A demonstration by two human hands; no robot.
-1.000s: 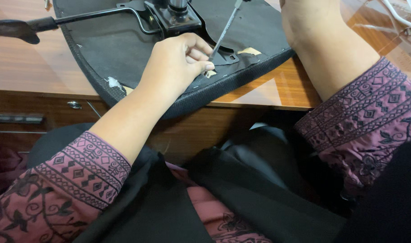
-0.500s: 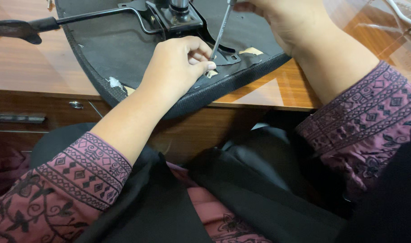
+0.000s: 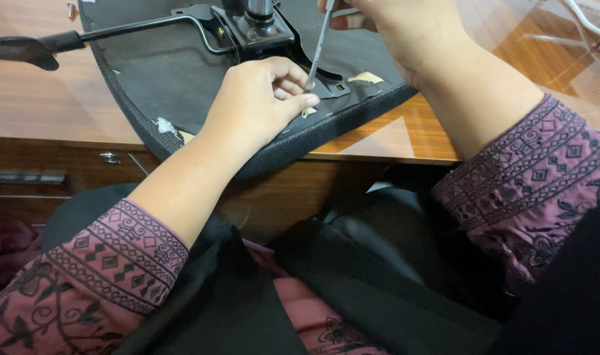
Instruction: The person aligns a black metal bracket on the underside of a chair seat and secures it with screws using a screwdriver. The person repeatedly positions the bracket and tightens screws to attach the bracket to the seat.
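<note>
Right hand (image 3: 405,26) grips thin metal tool (image 3: 318,49), top cropped; left hand (image 3: 260,98) pinches tip, contact hidden.

Your right hand (image 3: 405,29), which a second ago sits mostly out of view at the top edge, comes down and leftward into sight. It brings the thin metal tool (image 3: 318,47) from a slant to nearly upright, the tip closing in on your left hand's fingertips (image 3: 299,85). Your head tips down slightly, so the upturned chair seat (image 3: 149,72) sits a little lower in view.
</note>
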